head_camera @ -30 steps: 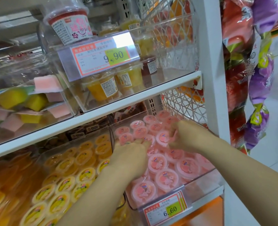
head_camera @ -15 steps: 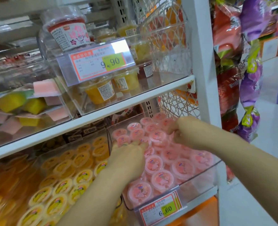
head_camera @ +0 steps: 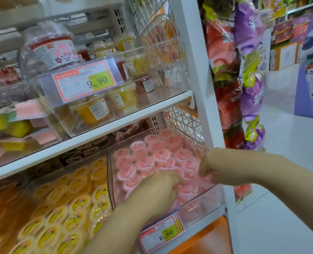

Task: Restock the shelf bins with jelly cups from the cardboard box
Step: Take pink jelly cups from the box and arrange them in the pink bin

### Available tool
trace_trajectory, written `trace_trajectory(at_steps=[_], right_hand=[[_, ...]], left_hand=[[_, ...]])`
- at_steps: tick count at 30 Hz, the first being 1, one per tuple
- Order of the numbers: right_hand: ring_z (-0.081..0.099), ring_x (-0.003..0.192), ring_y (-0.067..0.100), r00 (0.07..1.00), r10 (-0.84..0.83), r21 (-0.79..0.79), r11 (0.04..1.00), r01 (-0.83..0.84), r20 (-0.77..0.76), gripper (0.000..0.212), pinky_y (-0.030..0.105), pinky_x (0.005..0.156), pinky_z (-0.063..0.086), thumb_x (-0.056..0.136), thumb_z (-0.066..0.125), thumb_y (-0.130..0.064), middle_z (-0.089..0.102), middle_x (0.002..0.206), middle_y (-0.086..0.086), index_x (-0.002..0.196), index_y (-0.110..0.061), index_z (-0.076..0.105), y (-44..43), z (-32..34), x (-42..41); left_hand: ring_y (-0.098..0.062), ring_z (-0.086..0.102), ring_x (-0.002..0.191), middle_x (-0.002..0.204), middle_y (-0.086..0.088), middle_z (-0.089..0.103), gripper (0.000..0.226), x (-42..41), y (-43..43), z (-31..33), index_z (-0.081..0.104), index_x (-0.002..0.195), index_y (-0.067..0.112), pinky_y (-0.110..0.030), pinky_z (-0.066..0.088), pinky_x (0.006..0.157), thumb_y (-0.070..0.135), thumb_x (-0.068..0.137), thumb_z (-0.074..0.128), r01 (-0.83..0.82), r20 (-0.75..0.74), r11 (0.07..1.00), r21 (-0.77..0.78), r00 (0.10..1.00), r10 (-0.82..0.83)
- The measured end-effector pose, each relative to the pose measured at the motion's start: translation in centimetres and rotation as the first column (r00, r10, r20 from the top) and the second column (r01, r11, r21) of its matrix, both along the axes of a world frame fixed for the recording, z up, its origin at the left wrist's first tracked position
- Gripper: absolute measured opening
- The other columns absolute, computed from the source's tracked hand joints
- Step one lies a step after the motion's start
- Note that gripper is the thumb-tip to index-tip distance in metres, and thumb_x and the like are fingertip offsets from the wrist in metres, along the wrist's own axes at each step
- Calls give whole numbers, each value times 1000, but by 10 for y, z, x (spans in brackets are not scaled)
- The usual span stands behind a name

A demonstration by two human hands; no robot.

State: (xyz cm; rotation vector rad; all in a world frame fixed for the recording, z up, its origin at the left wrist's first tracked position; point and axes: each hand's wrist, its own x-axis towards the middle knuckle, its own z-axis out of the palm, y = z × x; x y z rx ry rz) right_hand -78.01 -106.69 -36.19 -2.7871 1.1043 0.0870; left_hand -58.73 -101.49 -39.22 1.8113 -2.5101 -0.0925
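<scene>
Lower shelf, right end. Clear plastic bin point(head_camera: 110, 173) packed with pink jelly cups point(head_camera: 146, 163), lids up, rows touching and heaped near the rim. No bare floor of the bin shows.

Left hand point(head_camera: 158, 188) is down in the front half of the bin, fingers bent into the cups, tips buried. Motion blur; cannot tell whether it grips a cup or only presses on them.

Right hand point(head_camera: 213, 169) is at the bin's right wall, fingers curled inward over the outermost cups. Cannot tell if anything is held.

Room for moving: the upper shelf board point(head_camera: 100, 132) overhangs the back rows closely; the front is open from above. The white upright post point(head_camera: 196, 74) stands just beside the bin's right wall, tight on that side. A white wire basket point(head_camera: 186, 120) sits behind and above the back right corner. To the left, touching wall to wall, is a bin of yellow jelly cups point(head_camera: 70, 209), also full.

Writing: price tag point(head_camera: 161, 233) on the pink bin's front reads 6.60. Upper bin's tag point(head_camera: 84, 82) reads 9.90. Smaller print on both is unreadable. Hanging snack bags point(head_camera: 251, 66), red and purple, beyond the post.
</scene>
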Motion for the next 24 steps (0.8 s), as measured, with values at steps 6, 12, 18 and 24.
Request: trace_trajectory(at_steps=[6,12,18,24], right_hand=[[56,109,25,990,-84,-149,987,67,-111,36,32,87,50,91,47,-4,59,117,4,118,-21,62,15,-9,3],[64,96,20,921,13,-443,879,175,390,22,27,65,43,91,51,-27,67,101,-6,108,-30,65,67,-16,21],[53,66,11,715,201,-366,927,83,670,16,27,57,42,83,54,-22,65,71,-5,85,-17,70,153,-100,57],[65,80,9,835,-134,118,989,84,534,13,6,70,35,85,61,-17,70,86,-7,93,-20,72,202,-223,65]], left_hand=[[-13,47,123,135,8,52,40,3,5,-7,53,132,31,-32,41,101,16,96,40,14,-34,1000,-15,999,-15],[-3,51,109,117,11,60,34,1,84,1,64,117,20,-5,32,93,5,90,49,-118,-450,913,-390,890,-78],[2,56,90,94,14,60,27,36,198,-85,68,99,18,-6,38,81,2,88,49,-386,-661,859,-337,746,76],[2,61,81,93,18,64,30,62,269,-180,67,96,27,-2,42,75,1,87,57,-602,-666,798,16,589,458]])
